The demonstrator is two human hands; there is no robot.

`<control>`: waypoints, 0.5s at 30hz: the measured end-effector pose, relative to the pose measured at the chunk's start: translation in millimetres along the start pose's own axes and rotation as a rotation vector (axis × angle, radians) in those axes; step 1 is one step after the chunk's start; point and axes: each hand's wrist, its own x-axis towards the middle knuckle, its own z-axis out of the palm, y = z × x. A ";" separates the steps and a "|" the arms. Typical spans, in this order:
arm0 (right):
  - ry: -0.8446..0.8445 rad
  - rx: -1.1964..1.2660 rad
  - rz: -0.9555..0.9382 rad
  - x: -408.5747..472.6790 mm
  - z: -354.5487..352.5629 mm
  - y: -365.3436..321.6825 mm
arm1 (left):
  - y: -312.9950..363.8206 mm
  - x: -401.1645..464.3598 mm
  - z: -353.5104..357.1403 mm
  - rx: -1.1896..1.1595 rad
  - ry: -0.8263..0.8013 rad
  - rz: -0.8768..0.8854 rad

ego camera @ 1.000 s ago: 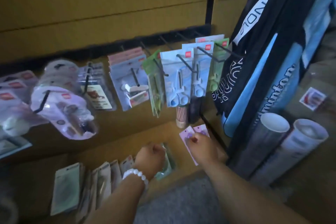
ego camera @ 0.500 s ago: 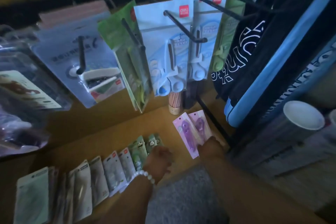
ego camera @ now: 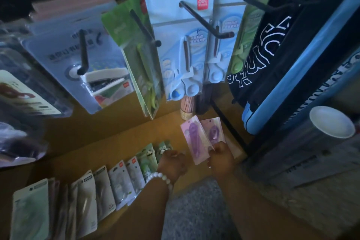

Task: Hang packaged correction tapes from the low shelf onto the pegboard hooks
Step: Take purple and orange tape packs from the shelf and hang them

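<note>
Low shelf, dim light. The right hand pinches the lower edges of two pink packs lying at the shelf's right end. The left hand, fingers curled, rests on the green packs in the row beside them. Black hooks above carry blue scissors cards.

A stationery shop is shown; carded scissors are hung on pegboard hooks at top; packaged correction tapes are rowed along the low shelf below.
</note>
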 end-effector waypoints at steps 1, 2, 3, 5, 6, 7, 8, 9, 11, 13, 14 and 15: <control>-0.010 0.106 -0.011 -7.5 0.2 -1.4 | -2.2 4.5 0.4 0.021 0.039 0.018; -0.018 0.221 -0.003 -13.6 -0.3 -2.9 | -2.7 5.7 2.3 -0.039 0.053 0.032; -0.031 0.317 0.016 -18.5 -0.9 -4.4 | -3.3 6.4 3.3 -0.100 0.042 0.038; -0.078 0.415 0.034 -28.2 -3.2 -10.0 | -2.1 0.7 6.3 -0.255 -0.006 0.061; -0.118 0.434 0.028 -32.5 -2.9 -12.6 | -2.8 0.4 8.7 -0.340 -0.020 0.072; -0.146 0.422 0.017 -33.9 -1.9 -11.9 | -3.7 1.2 11.2 -0.400 -0.029 0.095; -0.160 0.433 0.027 -34.8 -1.7 -12.3 | -6.3 3.8 12.4 -0.416 -0.017 0.133; -0.136 0.416 0.034 -32.5 -1.5 -10.4 | -8.3 8.1 12.9 -0.392 0.019 0.157; -0.006 0.162 -0.012 -13.6 -2.7 2.9 | -10.0 13.6 10.6 -0.339 0.058 0.172; 0.094 -0.149 -0.054 7.8 -8.8 14.9 | -12.3 16.5 5.5 -0.335 0.031 0.176; 0.119 -0.242 -0.032 16.2 -11.7 18.6 | -13.8 18.5 2.3 -0.322 0.029 0.181; 0.148 -0.328 0.025 24.5 -14.3 23.1 | -14.8 20.1 -0.1 -0.304 0.027 0.192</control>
